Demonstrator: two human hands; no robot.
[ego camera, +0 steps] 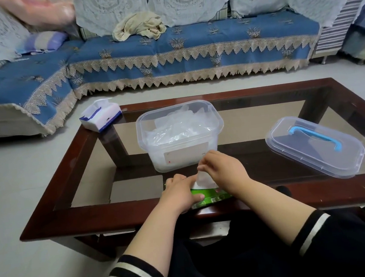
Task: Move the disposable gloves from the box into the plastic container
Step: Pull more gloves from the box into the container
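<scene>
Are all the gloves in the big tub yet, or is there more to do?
Not yet. The clear plastic container already holds a heap of gloves, and its lid lies off to the side. The right hand pinches another glove coming out of the green box, which the left hand presses down. How many remain inside is hidden.

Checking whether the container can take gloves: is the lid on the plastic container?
No, the lid with the blue handle lies on the table to the right of the open plastic container.
</scene>
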